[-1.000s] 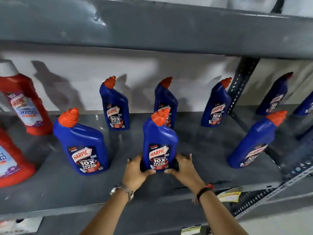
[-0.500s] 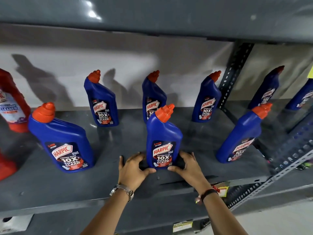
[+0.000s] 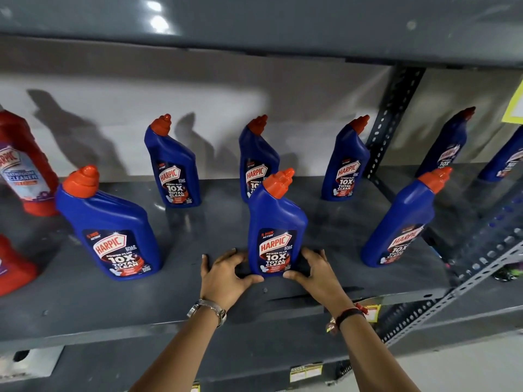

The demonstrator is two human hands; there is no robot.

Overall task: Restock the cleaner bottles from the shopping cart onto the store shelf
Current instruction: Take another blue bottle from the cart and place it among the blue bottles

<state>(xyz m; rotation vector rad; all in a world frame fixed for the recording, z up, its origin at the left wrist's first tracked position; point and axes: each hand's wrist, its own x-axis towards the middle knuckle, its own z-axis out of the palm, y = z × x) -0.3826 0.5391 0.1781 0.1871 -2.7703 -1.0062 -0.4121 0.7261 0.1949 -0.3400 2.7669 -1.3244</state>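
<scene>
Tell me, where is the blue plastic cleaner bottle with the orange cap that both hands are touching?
In the head view, the blue plastic cleaner bottle stands upright in the front row of the grey metal shelf, between the left hand and right hand.

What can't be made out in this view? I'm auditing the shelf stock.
- Cart: outside the head view.
- Red bottles: cut off by the left edge; count unknown.
- Far-right blue bottle: cropped by the right edge.
- Price tags: print too small.
- Middle rear bottle: label partly hidden by the held bottle.
</scene>
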